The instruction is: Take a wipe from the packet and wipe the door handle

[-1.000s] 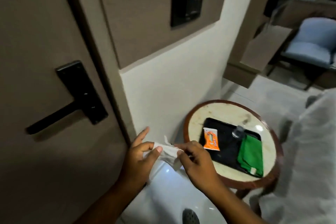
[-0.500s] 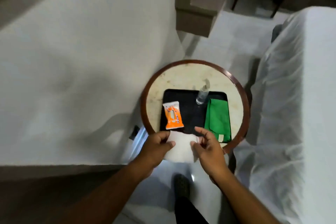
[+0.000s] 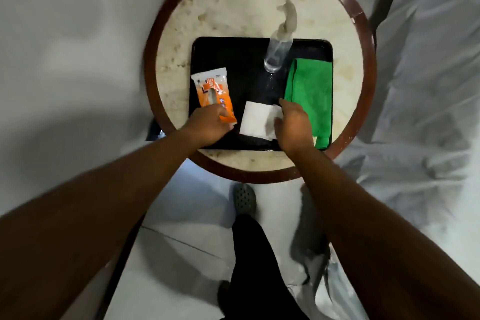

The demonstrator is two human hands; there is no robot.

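Right hand [image 3: 294, 125] on wipe [image 3: 255, 118] (flat on tray [image 3: 233, 60]); left hand [image 3: 207, 126] touching packet [image 3: 213, 93].

Orange-and-white packet [image 3: 213, 93], white wipe [image 3: 257, 118] and green cloth [image 3: 310, 93] lie on a black tray [image 3: 233, 60].

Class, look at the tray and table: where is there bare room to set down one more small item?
Free: the tray's back left, between the wipe packet and spray bottle; also the table behind the tray. Crowded: the front, with the white wipe, both hands and green cloth.
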